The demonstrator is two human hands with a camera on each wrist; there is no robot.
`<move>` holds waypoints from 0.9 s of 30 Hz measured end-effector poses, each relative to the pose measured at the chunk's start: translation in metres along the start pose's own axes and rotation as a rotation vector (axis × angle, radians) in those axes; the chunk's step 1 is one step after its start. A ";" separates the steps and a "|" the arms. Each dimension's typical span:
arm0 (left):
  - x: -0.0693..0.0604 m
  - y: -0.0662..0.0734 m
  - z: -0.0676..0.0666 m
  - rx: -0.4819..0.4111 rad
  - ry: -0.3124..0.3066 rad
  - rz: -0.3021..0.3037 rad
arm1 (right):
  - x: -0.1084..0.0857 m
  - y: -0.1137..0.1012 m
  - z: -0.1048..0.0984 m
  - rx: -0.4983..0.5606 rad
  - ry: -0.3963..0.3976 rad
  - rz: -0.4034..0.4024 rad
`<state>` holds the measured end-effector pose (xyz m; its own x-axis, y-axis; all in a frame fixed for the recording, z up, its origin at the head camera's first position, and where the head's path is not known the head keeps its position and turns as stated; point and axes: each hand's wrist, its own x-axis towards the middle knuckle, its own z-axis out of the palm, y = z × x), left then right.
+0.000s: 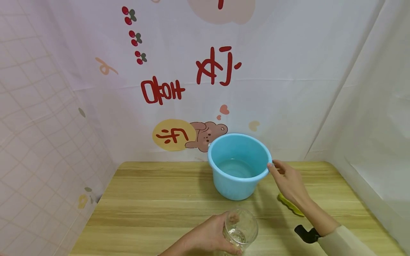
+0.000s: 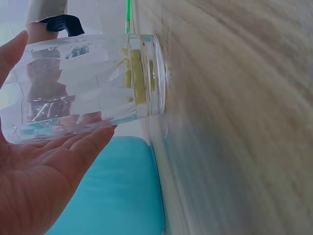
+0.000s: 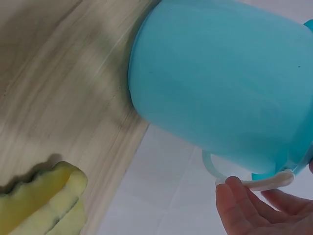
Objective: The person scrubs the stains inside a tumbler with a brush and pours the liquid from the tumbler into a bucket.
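The left grip (image 1: 209, 233) holds the glass (image 1: 248, 225) upright, low at the desk (image 1: 144, 206) before the bucket (image 1: 235, 188), whose handle (image 3: 271, 182) the right grip (image 1: 289, 181) pinches: seemingly steadying both, so the next move probably calls for keeping the glass level.

Left grip (image 1: 214, 233) holds a glass (image 1: 243, 224), right grip (image 1: 289, 182) a blue bucket (image 1: 235, 187)

- I get soft, bright, even light in the head view.
- I see faint shadows on the pale wooden tabletop (image 1: 144, 199) left and right of the round light-blue plastic bucket (image 1: 235, 190).
- My left wrist picture is dimmer, its wood grain blurred.
- Small highlights glint on the clear faceted glass (image 2: 85, 83).
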<state>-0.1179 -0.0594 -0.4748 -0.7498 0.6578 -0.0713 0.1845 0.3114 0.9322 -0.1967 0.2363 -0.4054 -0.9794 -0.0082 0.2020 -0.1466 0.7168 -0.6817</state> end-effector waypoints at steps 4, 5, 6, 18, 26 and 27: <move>0.000 0.000 -0.001 -0.010 -0.004 -0.013 | 0.001 0.000 0.002 0.026 0.011 0.016; 0.000 0.000 -0.002 -0.011 -0.005 -0.016 | 0.001 -0.001 0.002 0.032 0.013 0.020; 0.000 0.000 -0.002 -0.009 -0.005 -0.017 | 0.001 -0.001 0.003 0.039 0.015 0.023; 0.000 -0.003 -0.003 -0.010 0.004 -0.002 | 0.003 -0.002 0.007 0.098 0.030 0.007; 0.000 -0.004 -0.006 -0.052 -0.006 -0.007 | 0.004 -0.003 0.008 0.091 0.048 -0.012; 0.000 -0.004 -0.006 -0.047 -0.003 -0.004 | 0.004 -0.003 0.009 0.088 0.050 -0.013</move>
<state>-0.1227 -0.0646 -0.4759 -0.7484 0.6589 -0.0765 0.1511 0.2816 0.9476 -0.2011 0.2284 -0.4089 -0.9694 0.0191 0.2447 -0.1732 0.6531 -0.7372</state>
